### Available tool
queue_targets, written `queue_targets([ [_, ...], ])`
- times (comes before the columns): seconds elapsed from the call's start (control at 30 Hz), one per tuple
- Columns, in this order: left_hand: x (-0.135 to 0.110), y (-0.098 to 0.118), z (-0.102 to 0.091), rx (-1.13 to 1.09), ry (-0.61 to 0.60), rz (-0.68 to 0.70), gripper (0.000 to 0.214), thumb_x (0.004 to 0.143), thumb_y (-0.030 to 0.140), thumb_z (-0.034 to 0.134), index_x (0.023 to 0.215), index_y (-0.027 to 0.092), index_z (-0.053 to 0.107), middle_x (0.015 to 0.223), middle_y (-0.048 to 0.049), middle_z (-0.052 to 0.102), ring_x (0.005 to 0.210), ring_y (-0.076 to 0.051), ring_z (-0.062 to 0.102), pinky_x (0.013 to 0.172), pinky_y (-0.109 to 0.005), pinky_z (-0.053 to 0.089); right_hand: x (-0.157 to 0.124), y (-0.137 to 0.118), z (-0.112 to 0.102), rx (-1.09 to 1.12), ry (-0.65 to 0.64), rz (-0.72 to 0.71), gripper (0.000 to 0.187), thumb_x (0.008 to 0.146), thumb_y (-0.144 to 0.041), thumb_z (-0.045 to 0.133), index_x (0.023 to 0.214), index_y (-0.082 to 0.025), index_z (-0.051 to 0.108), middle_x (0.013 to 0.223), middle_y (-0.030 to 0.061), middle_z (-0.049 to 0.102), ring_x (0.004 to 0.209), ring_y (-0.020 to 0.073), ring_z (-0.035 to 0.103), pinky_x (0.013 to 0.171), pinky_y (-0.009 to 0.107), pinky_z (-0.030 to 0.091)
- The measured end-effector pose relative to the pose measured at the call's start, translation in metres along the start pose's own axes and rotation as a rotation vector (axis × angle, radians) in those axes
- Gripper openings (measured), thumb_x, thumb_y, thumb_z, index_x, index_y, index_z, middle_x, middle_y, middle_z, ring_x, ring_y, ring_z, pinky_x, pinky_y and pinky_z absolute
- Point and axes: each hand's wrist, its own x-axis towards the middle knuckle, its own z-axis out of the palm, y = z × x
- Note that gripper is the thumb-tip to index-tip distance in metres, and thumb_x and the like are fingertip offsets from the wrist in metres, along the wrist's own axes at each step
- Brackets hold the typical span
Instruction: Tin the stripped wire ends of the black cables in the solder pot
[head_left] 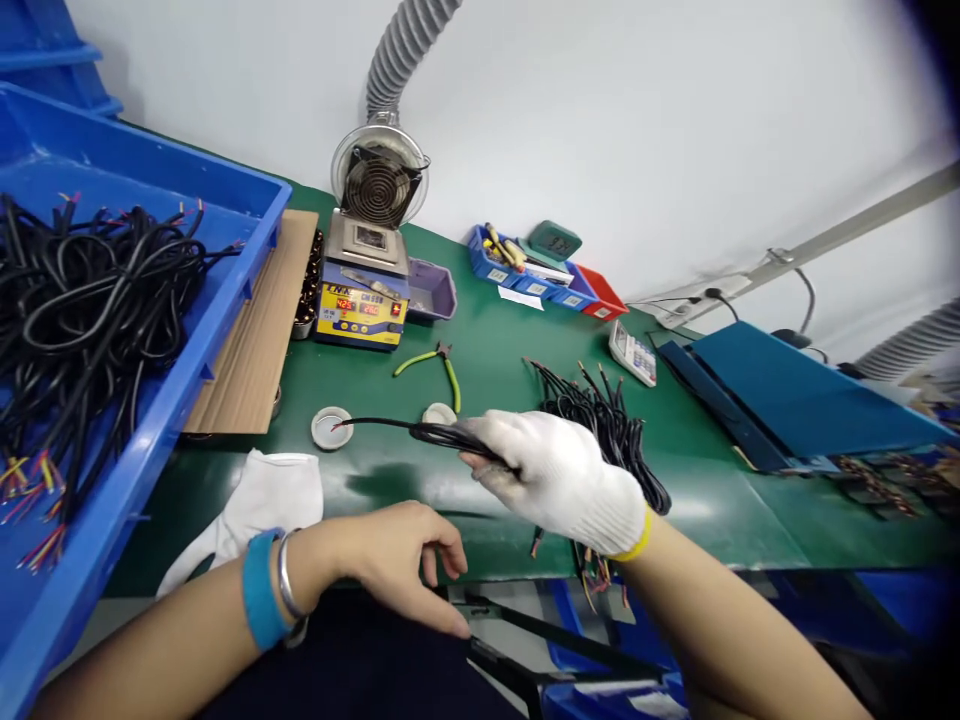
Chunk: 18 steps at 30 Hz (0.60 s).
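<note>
My right hand (pixel 547 475), in a white knit glove with a yellow cuff, is closed around a coiled black cable (pixel 442 436). The cable's stripped end with thin red wires reaches left over a small round white dish (pixel 331 428). Bare, with fingers apart and slightly bent, my left hand (pixel 412 565) hovers at the table's front edge and holds nothing. A second small dish (pixel 439 415) sits partly behind the cable. Beyond the dishes lie green-handled cutters (pixel 442 368), spread open. To the right, partly behind my glove, rests a bundle of black cables (pixel 622 430).
A blue bin (pixel 225 180) of black cables stands at left beside a cardboard sheet (pixel 259 330). Behind are a solder pot unit (pixel 364 290), a fume hose (pixel 405 50), a purple tray (pixel 435 290) and small blue boxes (pixel 525 280). A calculator (pixel 634 352) and an empty white glove (pixel 274 495) lie on the table.
</note>
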Motion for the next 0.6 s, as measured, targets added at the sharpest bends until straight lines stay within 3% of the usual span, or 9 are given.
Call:
queue_targets([
  [0.2, 0.003, -0.006, 0.001, 0.100, -0.101, -0.016, 0.056, 0.051, 0.041, 0.082, 0.099, 0.016, 0.067, 0.092, -0.0088, 0.071, 0.068, -0.021, 0.065, 0.058, -0.027, 0.050, -0.003, -0.004, 0.024, -0.134, 0.105, -0.143, 0.025, 0.090, -0.027, 0.042, 0.100, -0.015, 0.061, 0.064, -0.0001, 0.057, 0.050, 0.0113, 0.048, 0.050, 0.030, 0.019],
  [0.6, 0.001, 0.001, 0.000, 0.222, -0.149, 0.002, 0.059, 0.055, 0.042, 0.080, 0.106, 0.015, 0.066, 0.089, -0.0070, 0.071, 0.069, -0.020, 0.063, 0.064, -0.027, 0.049, -0.009, -0.001, 0.024, -0.185, 0.075, -0.210, 0.022, 0.087, -0.023, 0.046, 0.106, -0.015, 0.054, 0.065, -0.0017, 0.053, 0.052, 0.0140, 0.047, 0.051, 0.031, 0.022],
])
